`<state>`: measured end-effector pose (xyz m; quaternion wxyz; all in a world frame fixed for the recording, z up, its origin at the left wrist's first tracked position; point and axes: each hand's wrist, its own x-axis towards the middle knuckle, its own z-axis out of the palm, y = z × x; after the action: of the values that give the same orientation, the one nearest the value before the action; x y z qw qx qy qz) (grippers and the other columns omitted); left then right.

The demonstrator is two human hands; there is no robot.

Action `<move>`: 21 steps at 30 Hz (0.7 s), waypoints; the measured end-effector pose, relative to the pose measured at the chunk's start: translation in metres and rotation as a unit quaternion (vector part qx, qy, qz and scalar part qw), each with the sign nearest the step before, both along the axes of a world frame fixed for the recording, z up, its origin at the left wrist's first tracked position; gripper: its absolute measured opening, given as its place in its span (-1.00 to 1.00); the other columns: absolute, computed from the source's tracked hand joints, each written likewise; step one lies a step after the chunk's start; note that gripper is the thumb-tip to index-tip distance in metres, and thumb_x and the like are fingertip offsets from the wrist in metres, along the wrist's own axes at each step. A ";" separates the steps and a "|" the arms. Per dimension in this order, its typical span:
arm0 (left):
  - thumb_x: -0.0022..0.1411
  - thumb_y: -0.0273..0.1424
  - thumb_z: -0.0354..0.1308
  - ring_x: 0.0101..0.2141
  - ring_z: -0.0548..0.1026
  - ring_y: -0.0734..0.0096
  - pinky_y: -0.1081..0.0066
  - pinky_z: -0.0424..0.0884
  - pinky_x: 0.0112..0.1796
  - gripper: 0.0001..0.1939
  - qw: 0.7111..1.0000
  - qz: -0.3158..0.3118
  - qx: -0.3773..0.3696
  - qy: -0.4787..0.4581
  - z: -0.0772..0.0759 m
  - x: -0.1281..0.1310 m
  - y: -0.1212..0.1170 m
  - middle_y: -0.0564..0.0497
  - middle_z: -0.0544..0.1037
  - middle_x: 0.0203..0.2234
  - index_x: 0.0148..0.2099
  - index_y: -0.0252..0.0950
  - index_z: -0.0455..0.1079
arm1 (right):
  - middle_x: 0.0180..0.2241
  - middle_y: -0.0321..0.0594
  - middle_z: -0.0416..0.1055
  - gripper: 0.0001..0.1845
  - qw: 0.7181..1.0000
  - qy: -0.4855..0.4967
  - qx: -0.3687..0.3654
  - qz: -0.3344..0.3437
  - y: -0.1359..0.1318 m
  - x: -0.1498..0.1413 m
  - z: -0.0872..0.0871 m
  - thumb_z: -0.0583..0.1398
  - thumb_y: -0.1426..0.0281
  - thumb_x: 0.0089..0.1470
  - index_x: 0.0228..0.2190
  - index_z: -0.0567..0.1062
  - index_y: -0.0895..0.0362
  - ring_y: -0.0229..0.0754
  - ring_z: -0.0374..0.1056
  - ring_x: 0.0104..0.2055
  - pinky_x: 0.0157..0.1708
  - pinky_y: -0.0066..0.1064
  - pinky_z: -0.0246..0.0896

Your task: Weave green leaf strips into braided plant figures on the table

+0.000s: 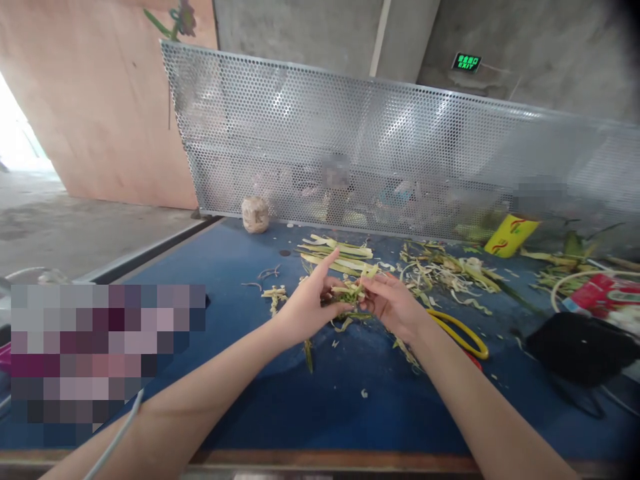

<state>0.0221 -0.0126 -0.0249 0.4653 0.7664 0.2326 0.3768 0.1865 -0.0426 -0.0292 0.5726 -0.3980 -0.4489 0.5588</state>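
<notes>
Both hands meet over the middle of a blue table (260,393). My left hand (307,303) pinches a small bundle of pale green leaf strips (351,291), with its index finger stretched upward. My right hand (393,303) grips the same bundle from the right, fingers curled around it. Cut strips and scraps (340,253) lie on the table just behind the hands. A pair of yellow-handled scissors (463,333) rests beside my right wrist.
A perforated metal screen (350,140) stands along the table's far edge. A pale lump (255,213) sits at its foot. More leaf scraps (445,270), a yellow packet (510,237), a red packet (607,293) and a black object (580,347) lie to the right.
</notes>
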 end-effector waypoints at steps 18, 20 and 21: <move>0.05 -0.39 0.16 -0.43 0.37 0.49 0.50 0.37 -0.56 -0.21 0.998 0.022 -0.040 -0.045 0.002 -0.001 0.002 -0.04 0.35 -0.25 0.22 -0.17 -0.22 | -0.63 -0.36 0.33 -0.81 0.980 -0.169 0.098 -0.044 0.001 -0.001 0.000 0.27 0.27 -0.22 -0.54 0.44 0.12 -0.32 0.20 -0.60 -0.52 -0.39 0.13; 0.07 -0.39 0.13 -0.39 0.38 0.45 0.52 0.40 -0.59 -0.22 0.998 0.038 -0.027 -0.047 0.004 -0.001 0.001 -0.07 0.32 -0.18 0.22 -0.14 -0.24 | -0.63 -0.35 0.34 -0.81 0.980 -0.169 0.092 -0.048 0.002 0.000 -0.002 0.27 0.27 -0.20 -0.52 0.44 0.12 -0.32 0.21 -0.61 -0.53 -0.39 0.13; 0.08 -0.40 0.12 -0.36 0.39 0.43 0.51 0.43 -0.57 -0.24 0.997 0.045 -0.024 -0.050 0.004 -0.002 0.001 -0.07 0.31 -0.19 0.22 -0.14 -0.24 | -0.63 -0.35 0.35 -0.81 0.980 -0.172 0.091 -0.048 0.003 0.000 -0.003 0.27 0.26 -0.20 -0.51 0.44 0.12 -0.32 0.21 -0.61 -0.54 -0.39 0.13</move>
<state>0.0206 -0.0120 -0.0205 0.4774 0.7238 0.2526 0.4294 0.1862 -0.0398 -0.0318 0.5469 -0.4555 -0.5700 0.4105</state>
